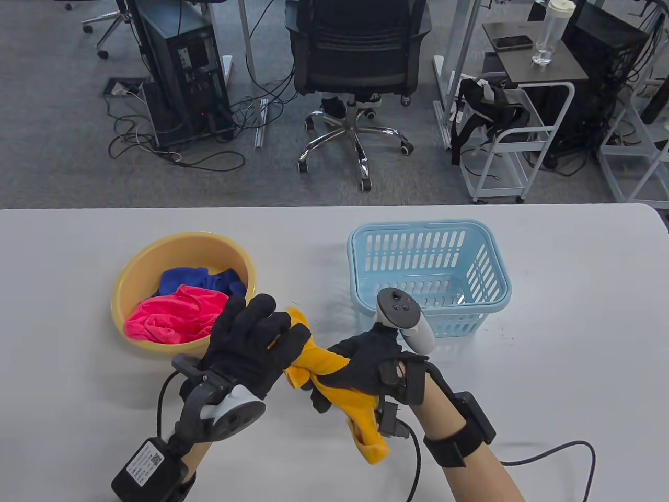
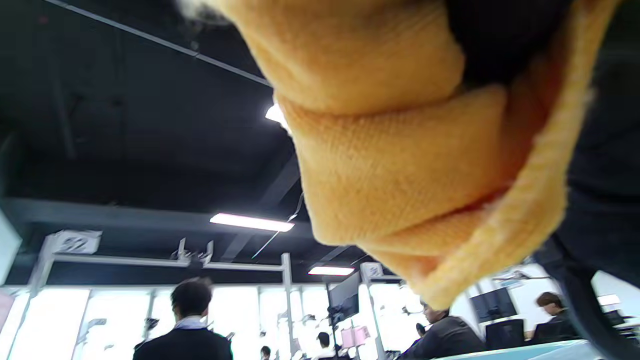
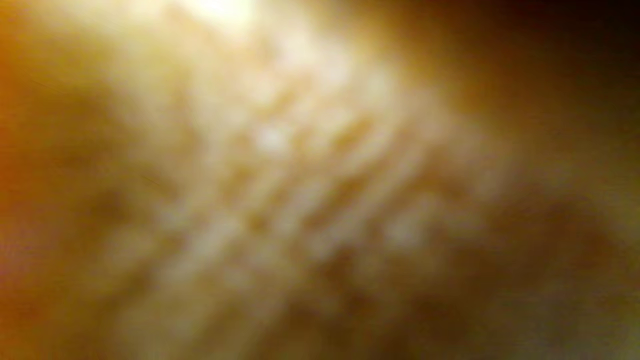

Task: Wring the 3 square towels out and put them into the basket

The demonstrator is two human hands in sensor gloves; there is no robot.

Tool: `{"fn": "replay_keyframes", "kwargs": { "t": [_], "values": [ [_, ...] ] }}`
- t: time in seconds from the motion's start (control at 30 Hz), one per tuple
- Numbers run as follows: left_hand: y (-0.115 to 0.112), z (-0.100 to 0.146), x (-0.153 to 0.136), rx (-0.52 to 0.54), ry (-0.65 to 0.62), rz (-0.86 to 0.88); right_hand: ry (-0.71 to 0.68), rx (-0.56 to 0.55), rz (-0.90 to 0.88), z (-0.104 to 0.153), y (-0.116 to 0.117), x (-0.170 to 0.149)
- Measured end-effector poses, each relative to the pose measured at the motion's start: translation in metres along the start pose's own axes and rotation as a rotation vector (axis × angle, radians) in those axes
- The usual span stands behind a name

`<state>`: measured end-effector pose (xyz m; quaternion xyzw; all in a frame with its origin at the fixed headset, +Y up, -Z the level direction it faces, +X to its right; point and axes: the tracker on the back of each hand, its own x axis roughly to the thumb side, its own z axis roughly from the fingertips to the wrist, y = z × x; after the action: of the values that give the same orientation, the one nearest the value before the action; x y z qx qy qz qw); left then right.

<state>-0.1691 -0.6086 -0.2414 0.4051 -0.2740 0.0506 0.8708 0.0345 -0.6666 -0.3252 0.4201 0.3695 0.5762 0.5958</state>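
A twisted yellow towel (image 1: 334, 387) hangs above the table's front middle. My left hand (image 1: 261, 345) grips its upper end and my right hand (image 1: 360, 366) grips its middle; the lower end (image 1: 371, 444) dangles free. A pink towel (image 1: 175, 314) and a blue towel (image 1: 201, 280) lie in the yellow bowl (image 1: 130, 277) at the left. The light blue basket (image 1: 428, 280) stands right of the bowl, with no towel in it. In the left wrist view the yellow towel (image 2: 400, 165) fills the upper right. Blurred yellow cloth (image 3: 300, 190) covers the right wrist view.
The white table (image 1: 575, 340) ends at a far edge, with an office chair (image 1: 360, 68), a computer tower (image 1: 183, 73) and a white cart (image 1: 517, 136) on the floor beyond. A cable (image 1: 549, 455) trails from my right wrist over the table's front right.
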Motion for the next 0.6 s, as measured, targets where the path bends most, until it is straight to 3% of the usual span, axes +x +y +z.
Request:
{"fn": "replay_keyframes", "kwargs": {
  "t": [0.07, 0.17, 0.27, 0.4, 0.5, 0.6],
  "values": [
    [0.002, 0.001, 0.001, 0.005, -0.009, 0.056, -0.029, 0.076, -0.076, -0.005, 0.005, -0.004],
    [0.001, 0.0, 0.001, -0.006, -0.011, 0.076, -0.046, 0.044, -0.028, -0.003, 0.004, -0.001],
    [-0.004, -0.003, -0.008, -0.019, 0.078, 0.187, -0.058, -0.196, 0.246, 0.006, -0.001, 0.016],
    [-0.018, -0.001, -0.037, -0.162, 0.388, 0.543, -0.023, -0.582, 0.854, 0.022, 0.006, 0.048],
    [-0.015, 0.002, -0.06, -0.12, 0.512, 0.609, -0.07, -0.652, 1.027, 0.025, 0.021, 0.068],
    [-0.002, 0.003, -0.072, -0.125, 0.576, 0.601, 0.018, -0.598, 0.984, 0.034, 0.035, 0.092]
  ]
}}
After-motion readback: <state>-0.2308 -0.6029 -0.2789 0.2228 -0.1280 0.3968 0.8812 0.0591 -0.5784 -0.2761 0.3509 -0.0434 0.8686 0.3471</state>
